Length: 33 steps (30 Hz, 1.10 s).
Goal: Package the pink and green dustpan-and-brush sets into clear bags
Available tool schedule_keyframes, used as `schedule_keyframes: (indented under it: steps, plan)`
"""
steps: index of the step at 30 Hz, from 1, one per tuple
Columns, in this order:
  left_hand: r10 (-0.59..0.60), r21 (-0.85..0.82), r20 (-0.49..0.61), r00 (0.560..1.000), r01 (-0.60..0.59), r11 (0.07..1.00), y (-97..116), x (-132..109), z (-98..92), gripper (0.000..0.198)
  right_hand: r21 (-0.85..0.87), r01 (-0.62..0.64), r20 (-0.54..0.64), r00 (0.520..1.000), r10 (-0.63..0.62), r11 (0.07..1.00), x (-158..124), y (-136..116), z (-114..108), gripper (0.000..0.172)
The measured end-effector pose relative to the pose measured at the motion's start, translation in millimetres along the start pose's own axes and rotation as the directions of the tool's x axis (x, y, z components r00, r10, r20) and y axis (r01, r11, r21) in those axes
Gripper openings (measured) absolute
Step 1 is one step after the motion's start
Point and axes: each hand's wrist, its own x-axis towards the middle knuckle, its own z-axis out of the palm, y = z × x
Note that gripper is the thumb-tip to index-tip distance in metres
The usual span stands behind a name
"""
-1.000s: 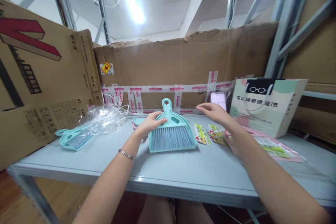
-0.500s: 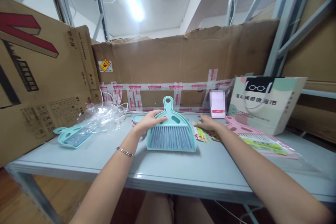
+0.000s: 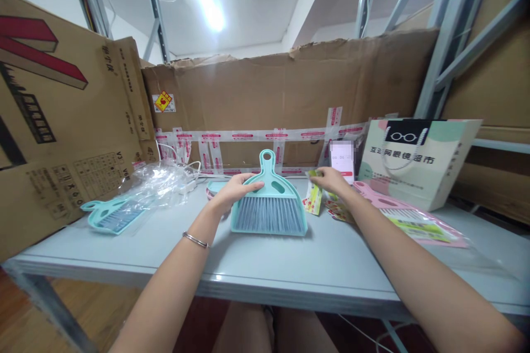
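Left hand (image 3: 238, 187) was down on the teal dustpan (image 3: 285, 196), right at the middle of the bench (image 3: 290, 270) and closer to its far edge than the near one. The fingers lay stretched across the pan's left shoulder, not clenched. Whether the thumb hooked under the rim was hard to tell from this angle. The grey-bristled brush (image 3: 268, 215) sat nested inside the pan, bristles fanned toward the near edge, and the pan's looped handle pointed at the cardboard wall (image 3: 290, 88) behind the bench. A bracelet (image 3: 195, 240) ringed the left wrist.

Right hand (image 3: 331, 179) had a printed card (image 3: 312, 198) pinched by its top end between thumb and fingertips. The card hung tilted just beside the pan's right side, its lower end near the bench top. Loose cards (image 3: 339, 210) lay under that wrist.

At the far edge a phone (image 3: 343, 159) stood propped, and a paper bag (image 3: 418, 160) stood to its right. A pink dustpan set (image 3: 408, 219) in its wrapper lay toward the right end. Over at the left end, a second teal dustpan (image 3: 108, 215) lay partly under clear plastic wrap (image 3: 159, 182).
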Motion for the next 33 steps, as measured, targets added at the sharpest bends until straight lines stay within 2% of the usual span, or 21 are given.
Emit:
schedule_keyframes:
  steps: [2, 4, 5, 6, 7, 8, 9, 10, 11, 14, 18, 23, 29, 33]
  plan:
    - [-0.104, -0.051, -0.051, 0.993, 0.102, 0.994, -4, 2, -4.0, 0.038, 0.102, -0.018, -0.104, 0.994, 0.028, 0.995, -1, -5, -15, 0.019]
    - [-0.195, -0.128, -0.094, 0.976, 0.183, 0.975, -6, 4, -7.3, 0.039, 0.397, 0.016, -0.187, 0.980, 0.063, 0.918, -4, -11, -29, 0.023]
    - [-0.218, -0.177, -0.106, 0.970, 0.198, 0.964, -7, 5, -8.2, 0.039, 0.581, 0.063, -0.203, 0.977, 0.069, 0.811, -6, -14, -35, 0.025]
    - [-0.224, -0.228, -0.109, 0.968, 0.195, 0.954, -7, 5, -8.5, 0.038, 0.741, 0.113, -0.204, 0.977, 0.061, 0.662, -10, -20, -40, 0.028]
    - [-0.221, -0.278, -0.109, 0.969, 0.184, 0.943, -7, 6, -8.1, 0.038, 0.849, 0.150, -0.196, 0.980, 0.039, 0.507, -15, -26, -43, 0.033]
    - [-0.207, -0.324, -0.109, 0.972, 0.162, 0.932, -6, 6, -7.2, 0.039, 0.905, 0.171, -0.189, 0.982, 0.009, 0.390, -21, -34, -43, 0.038]
    - [-0.185, -0.365, -0.123, 0.975, 0.129, 0.922, -5, 6, -6.0, 0.040, 0.931, 0.183, -0.187, 0.982, -0.015, 0.316, -28, -43, -41, 0.042]
    - [-0.162, -0.398, -0.154, 0.975, 0.089, 0.913, -4, 6, -4.5, 0.043, 0.939, 0.192, -0.193, 0.981, -0.025, 0.285, -36, -53, -37, 0.044]
    - [-0.145, -0.422, -0.194, 0.970, 0.051, 0.905, -3, 7, -3.0, 0.046, 0.936, 0.200, -0.199, 0.979, -0.032, 0.290, -44, -63, -30, 0.044]
    - [-0.127, -0.452, -0.276, 0.953, -0.012, 0.892, -3, 9, 0.6, 0.050, 0.895, 0.215, -0.178, 0.975, -0.130, 0.390, -67, -89, -7, 0.042]
    - [-0.056, -0.463, -0.240, 0.969, -0.064, 0.884, -6, 12, 5.0, 0.045, 0.844, 0.248, -0.165, 0.964, -0.208, 0.476, -83, -102, 13, 0.035]
    - [-0.025, -0.455, -0.242, 0.970, -0.090, 0.886, -2, 9, 11.9, 0.045, 0.830, 0.240, -0.192, 0.970, -0.146, 0.504, -81, -98, 13, 0.037]
    - [0.030, -0.371, -0.199, 0.980, -0.104, 0.923, 3, 3, 13.8, 0.062, 0.818, 0.252, -0.217, 0.968, -0.128, 0.518, -80, -98, 14, 0.039]
    - [0.037, -0.348, -0.208, 0.978, -0.109, 0.931, 3, 3, 14.2, 0.066, 0.833, 0.232, -0.205, 0.973, -0.109, 0.503, -79, -97, 18, 0.039]
